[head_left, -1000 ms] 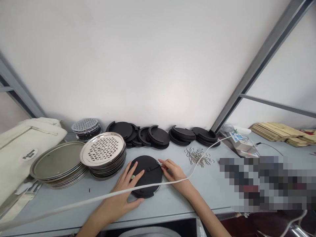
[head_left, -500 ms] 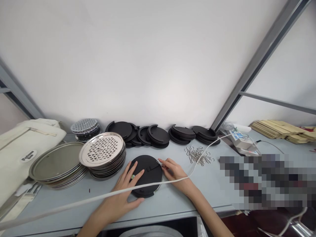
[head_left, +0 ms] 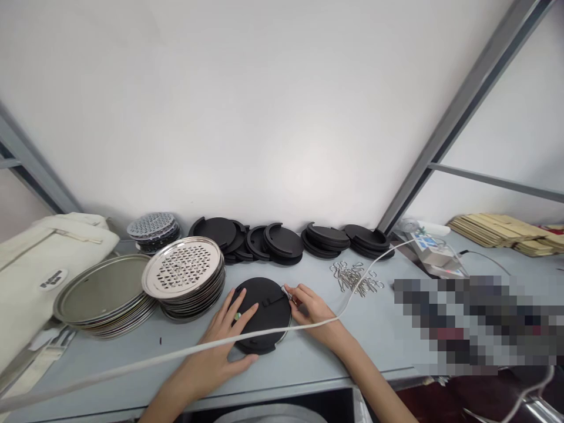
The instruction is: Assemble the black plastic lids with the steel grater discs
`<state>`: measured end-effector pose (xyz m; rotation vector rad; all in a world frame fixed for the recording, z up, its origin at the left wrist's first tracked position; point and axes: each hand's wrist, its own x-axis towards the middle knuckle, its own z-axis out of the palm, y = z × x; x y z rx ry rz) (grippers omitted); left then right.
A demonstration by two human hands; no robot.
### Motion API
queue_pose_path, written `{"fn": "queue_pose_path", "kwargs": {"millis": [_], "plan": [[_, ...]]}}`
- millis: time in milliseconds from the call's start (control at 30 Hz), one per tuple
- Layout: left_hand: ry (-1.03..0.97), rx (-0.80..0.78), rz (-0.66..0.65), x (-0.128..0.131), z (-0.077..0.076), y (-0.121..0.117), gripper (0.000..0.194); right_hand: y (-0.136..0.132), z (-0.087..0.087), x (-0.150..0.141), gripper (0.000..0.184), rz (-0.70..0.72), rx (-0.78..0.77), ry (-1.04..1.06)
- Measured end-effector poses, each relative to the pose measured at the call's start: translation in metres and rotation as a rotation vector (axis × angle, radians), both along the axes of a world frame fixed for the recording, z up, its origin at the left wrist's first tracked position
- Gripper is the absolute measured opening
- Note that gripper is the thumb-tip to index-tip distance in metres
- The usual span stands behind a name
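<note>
A round black disc (head_left: pixel 267 320) lies flat on the table with a narrow slot in its face and a thin metal rim showing at its lower right edge. My left hand (head_left: pixel 222 332) rests on the disc's left side, fingers spread and thumb at the lower edge. At the upper right edge, my right hand (head_left: pixel 311 308) pinches a small metal hook (head_left: pixel 286 291), partly covered by the fingers. A loose pile of similar metal hooks (head_left: pixel 355 279) lies to the right. Over the disc and my right wrist passes a white cable (head_left: pixel 259 333).
Stacked metal grater discs (head_left: pixel 183 267) and larger round metal plates (head_left: pixel 103 291) stand left, beside a cream bag (head_left: pixel 48 258). More black discs (head_left: pixel 284 241) line the wall. Far right are wooden boards (head_left: pixel 493 232), a small white box (head_left: pixel 432 249) and a blurred area.
Almost nothing differs. My right fingers have shifted very slightly at the disc's edge, still on the hook; my left hand stays in place.
</note>
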<state>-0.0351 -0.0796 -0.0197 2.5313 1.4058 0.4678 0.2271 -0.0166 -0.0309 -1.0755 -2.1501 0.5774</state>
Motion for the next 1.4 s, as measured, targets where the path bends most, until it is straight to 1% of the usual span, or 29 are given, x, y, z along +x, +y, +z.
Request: {"fn": "queue_pose_path", "kwargs": {"millis": [267,400,600,733,833,1033,1200,1300,1400], "plan": [[0.012,-0.044,0.011,0.0004,-0.0001,-0.0002,0.075,-0.0055,0.0061,-0.0034,0.024,0.024,-0.021,0.017],[0.009,-0.045,0.006,0.0002,-0.0011,0.0001,0.077,-0.0077,0.0085,-0.0052,0.021,0.008,-0.008,0.004],[0.003,-0.034,0.009,-0.0002,-0.0024,0.0003,0.075,-0.0043,0.0054,-0.0051,0.012,-0.009,0.017,0.018],[0.004,-0.035,0.003,-0.0001,-0.0006,0.0002,0.076,-0.0005,0.0010,-0.0032,0.014,0.012,-0.014,0.029],[0.010,-0.046,0.002,0.0000,0.0007,0.0000,0.074,0.0005,0.0001,-0.0016,0.018,0.023,-0.010,0.046],[0.007,-0.043,0.009,-0.0006,-0.0008,0.0001,0.076,-0.0042,0.0067,-0.0005,0.024,0.016,0.001,0.056],[0.004,-0.041,0.011,-0.0007,-0.0004,-0.0006,0.075,-0.0032,0.0048,-0.0012,0.009,-0.018,-0.006,0.069],[0.011,-0.048,0.008,-0.0004,0.0003,-0.0003,0.075,-0.0005,0.0018,-0.0016,0.008,-0.004,-0.029,0.072],[0.007,-0.050,0.008,-0.0004,0.0005,0.0002,0.075,-0.0001,0.0030,-0.0023,0.009,0.003,-0.042,0.070]]}}
